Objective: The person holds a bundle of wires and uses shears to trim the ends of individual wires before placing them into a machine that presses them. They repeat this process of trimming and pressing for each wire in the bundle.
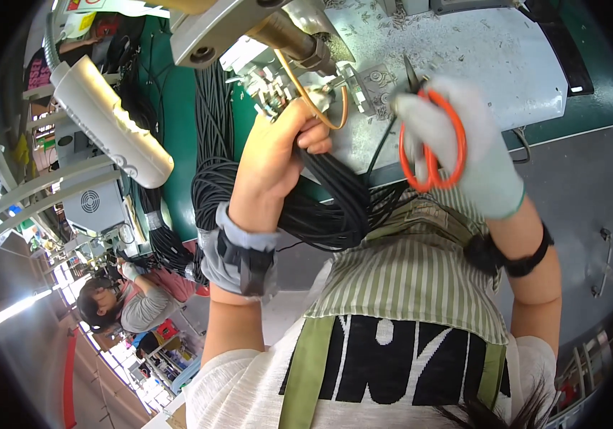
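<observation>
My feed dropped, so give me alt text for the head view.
The left hand grips a bundle of black cables up at a metal machine. The gloved right hand holds orange scissors beside it, over a grey table. Another person works at lower left.

Bare left hand [278, 154] closed around a thick bundle of black cables [335, 207], right at the grey metal machine head [249, 28]. White-gloved right hand [464, 143] to the right of that machine head, gripping orange-handled scissors [432, 143], blades up over the pale grey worktop [492, 57]. Thin orange wire loop [321, 107] just below the machine head. More black cable coils [210, 129] hanging left of it.
</observation>
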### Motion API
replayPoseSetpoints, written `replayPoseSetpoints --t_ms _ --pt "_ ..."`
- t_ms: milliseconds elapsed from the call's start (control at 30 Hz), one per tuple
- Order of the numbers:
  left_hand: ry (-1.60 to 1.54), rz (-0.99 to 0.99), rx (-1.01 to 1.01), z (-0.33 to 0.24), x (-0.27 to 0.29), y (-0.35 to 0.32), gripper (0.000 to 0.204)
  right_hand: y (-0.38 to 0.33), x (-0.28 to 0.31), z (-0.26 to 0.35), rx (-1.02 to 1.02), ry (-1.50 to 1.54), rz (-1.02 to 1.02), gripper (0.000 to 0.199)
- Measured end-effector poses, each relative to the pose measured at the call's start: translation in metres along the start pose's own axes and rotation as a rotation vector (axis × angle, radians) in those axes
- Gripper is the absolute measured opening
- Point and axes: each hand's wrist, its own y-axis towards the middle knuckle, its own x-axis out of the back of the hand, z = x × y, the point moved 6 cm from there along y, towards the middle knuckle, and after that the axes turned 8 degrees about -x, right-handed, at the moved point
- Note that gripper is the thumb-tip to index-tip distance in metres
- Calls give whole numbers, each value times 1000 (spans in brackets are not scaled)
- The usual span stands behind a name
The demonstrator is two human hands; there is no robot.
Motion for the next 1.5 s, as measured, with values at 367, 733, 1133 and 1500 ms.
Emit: replayPoseSetpoints --t_ms 367,733,1133,1500 --pt "154 111 42 -10 -6 13 5 46 -6 7 23 -160 147 31" --pt "435 102 -197 -15 -16 20 15 59 -11 13 26 -320 162 31" --pt "307 66 -172 -6 -16 19 28 62 -12 19 124 -330 233 32" --pt "294 23 -213 -9 -23 16 17 70 -9 13 129 -302 306 33"
